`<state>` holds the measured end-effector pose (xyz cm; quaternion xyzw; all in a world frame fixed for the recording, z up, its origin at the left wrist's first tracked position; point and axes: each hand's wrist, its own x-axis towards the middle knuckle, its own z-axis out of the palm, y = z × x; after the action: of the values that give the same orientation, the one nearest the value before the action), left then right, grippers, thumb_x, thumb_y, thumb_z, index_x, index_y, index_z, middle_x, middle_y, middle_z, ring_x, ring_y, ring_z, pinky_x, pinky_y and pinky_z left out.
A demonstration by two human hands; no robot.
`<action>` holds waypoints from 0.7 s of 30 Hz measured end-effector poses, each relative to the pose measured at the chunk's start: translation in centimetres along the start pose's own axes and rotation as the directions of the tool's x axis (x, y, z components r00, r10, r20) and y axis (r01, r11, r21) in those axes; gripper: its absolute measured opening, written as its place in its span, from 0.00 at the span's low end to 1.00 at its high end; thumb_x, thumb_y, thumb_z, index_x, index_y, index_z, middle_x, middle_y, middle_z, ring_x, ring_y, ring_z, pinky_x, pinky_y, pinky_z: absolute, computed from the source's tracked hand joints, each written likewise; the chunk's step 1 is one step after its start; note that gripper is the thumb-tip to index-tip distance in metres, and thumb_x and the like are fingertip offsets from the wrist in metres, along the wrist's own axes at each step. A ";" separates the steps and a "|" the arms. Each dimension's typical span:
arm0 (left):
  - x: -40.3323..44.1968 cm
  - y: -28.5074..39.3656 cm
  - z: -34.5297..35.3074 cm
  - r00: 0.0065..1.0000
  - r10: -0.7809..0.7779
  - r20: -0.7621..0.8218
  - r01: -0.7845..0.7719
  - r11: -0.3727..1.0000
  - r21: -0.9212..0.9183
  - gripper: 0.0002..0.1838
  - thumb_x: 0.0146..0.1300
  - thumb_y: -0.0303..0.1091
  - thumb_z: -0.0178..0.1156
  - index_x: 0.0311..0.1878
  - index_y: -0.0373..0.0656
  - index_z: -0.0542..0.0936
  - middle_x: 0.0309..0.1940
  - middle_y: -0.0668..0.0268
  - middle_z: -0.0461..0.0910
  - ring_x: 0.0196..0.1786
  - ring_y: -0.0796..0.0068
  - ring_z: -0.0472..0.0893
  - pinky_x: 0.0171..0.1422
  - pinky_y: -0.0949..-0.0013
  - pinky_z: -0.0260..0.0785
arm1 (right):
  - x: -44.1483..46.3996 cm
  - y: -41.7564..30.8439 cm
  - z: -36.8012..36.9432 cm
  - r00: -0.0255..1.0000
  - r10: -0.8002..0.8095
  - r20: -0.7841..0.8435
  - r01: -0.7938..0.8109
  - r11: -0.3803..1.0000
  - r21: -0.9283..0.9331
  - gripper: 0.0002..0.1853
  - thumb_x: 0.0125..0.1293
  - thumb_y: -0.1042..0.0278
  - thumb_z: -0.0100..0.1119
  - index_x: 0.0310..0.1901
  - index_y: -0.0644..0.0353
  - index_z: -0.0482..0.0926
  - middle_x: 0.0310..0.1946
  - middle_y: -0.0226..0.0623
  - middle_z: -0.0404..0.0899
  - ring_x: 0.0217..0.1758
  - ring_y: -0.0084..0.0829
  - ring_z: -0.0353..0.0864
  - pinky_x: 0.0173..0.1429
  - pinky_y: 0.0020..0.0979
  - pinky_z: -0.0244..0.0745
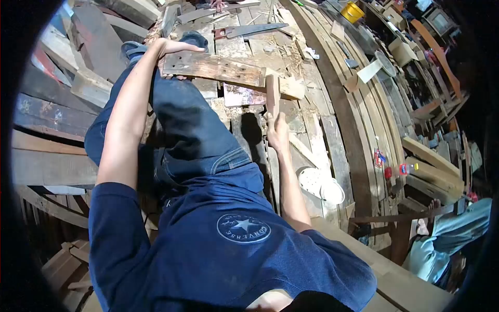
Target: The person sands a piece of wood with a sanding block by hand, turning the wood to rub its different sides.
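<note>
My left hand (174, 48) is closed around the near-left end of a worn wooden board (218, 68), with the thumb above and the fingertips showing below the edge. The board is dark with several holes, and its right end is paler, bare wood. My right hand (278, 131) is wrapped round the lower part of a wooden-handled tool (273, 93). Its upper end overlaps the pale right part of the board; I cannot make out the kind of head. Beneath the board lies a pinkish flat piece (241, 96).
A handsaw (252, 31) lies on the planks beyond the board, among wood shavings. Near my right forearm is a white container (321, 186). Long beams (343, 109) run along the right, with a yellow bucket (352, 12) behind. Another person's leg (447, 234) shows at lower right.
</note>
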<state>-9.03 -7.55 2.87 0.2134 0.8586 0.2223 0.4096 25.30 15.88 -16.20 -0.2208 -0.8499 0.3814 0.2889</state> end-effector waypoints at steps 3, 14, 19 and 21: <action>-1.6 0.9 0.4 0.991 -0.072 0.116 0.083 0.992 -0.094 0.49 0.50 0.79 0.63 0.61 0.45 0.79 0.50 0.56 0.83 0.43 0.62 0.85 0.43 0.56 0.79 | 1.0 -0.1 0.0 0.992 0.104 0.076 -0.099 0.993 -0.068 0.20 0.77 0.56 0.52 0.46 0.71 0.69 0.30 0.67 0.80 0.39 0.70 0.80 0.40 0.57 0.74; -2.9 1.7 0.7 0.969 -0.154 0.191 0.182 0.974 -0.136 0.42 0.50 0.78 0.63 0.46 0.43 0.85 0.33 0.57 0.87 0.31 0.64 0.87 0.33 0.56 0.80 | 5.3 2.9 0.4 0.943 0.325 0.071 -0.317 0.943 -0.103 0.33 0.75 0.43 0.50 0.64 0.70 0.69 0.51 0.72 0.78 0.58 0.66 0.78 0.60 0.53 0.72; -2.5 1.4 1.2 0.976 -0.177 0.124 0.194 0.971 -0.138 0.46 0.53 0.81 0.57 0.47 0.39 0.85 0.29 0.55 0.87 0.27 0.60 0.86 0.27 0.55 0.78 | 5.2 4.9 -1.2 0.953 0.281 0.111 -0.254 0.945 -0.208 0.32 0.76 0.43 0.50 0.62 0.70 0.70 0.46 0.70 0.80 0.54 0.63 0.81 0.57 0.53 0.74; -2.5 1.5 0.7 0.964 -0.183 0.192 0.199 0.978 -0.067 0.46 0.53 0.80 0.58 0.46 0.39 0.85 0.29 0.55 0.87 0.27 0.61 0.86 0.27 0.53 0.78 | 7.0 13.0 0.0 0.950 0.292 -0.106 -0.306 0.938 -0.165 0.28 0.75 0.43 0.48 0.57 0.64 0.74 0.42 0.68 0.82 0.48 0.64 0.83 0.53 0.54 0.77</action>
<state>-6.78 -7.57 4.87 0.1315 0.8232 0.1975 0.5158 22.16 28.00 -24.00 -0.3878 -0.8249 0.3337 0.2404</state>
